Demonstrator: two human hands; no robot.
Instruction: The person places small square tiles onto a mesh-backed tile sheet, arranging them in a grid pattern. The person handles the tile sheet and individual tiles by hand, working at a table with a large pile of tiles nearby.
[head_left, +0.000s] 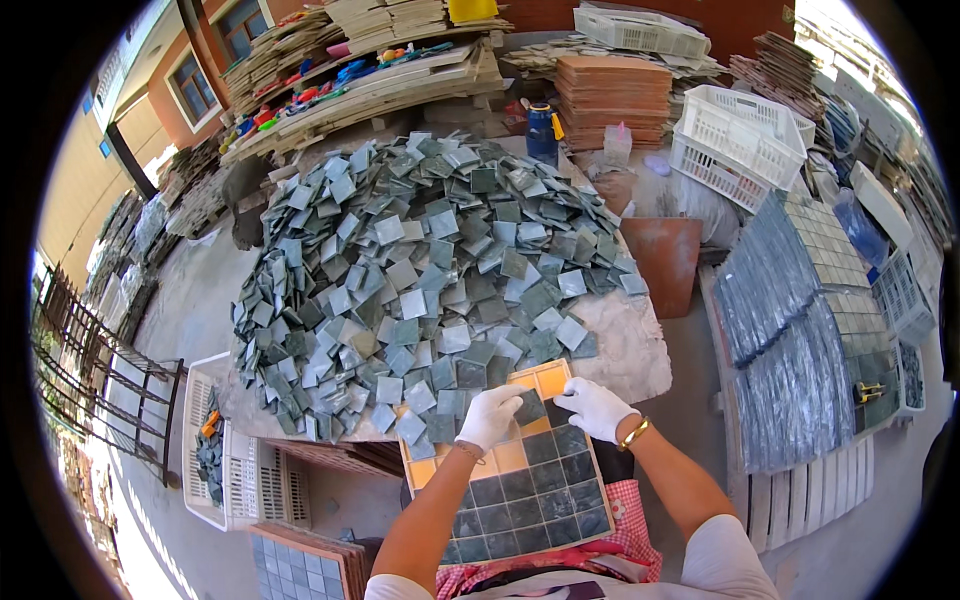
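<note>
L hand (490, 416) pinches tile (530, 409); R hand (598, 408) fingers half-curled, grip unclear; pile (420, 270) beside tray (511, 457), prob. for easy reach.

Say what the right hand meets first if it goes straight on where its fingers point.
Likely the gridded tray, at its far right corner, just ahead of the right hand; depth is unclear, so they may already touch.

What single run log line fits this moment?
Left gloved hand: holding grey-green tile | Right gloved hand: at edge of grid tray | Tray: partly tiled | Tile heap: beyond tray
</note>
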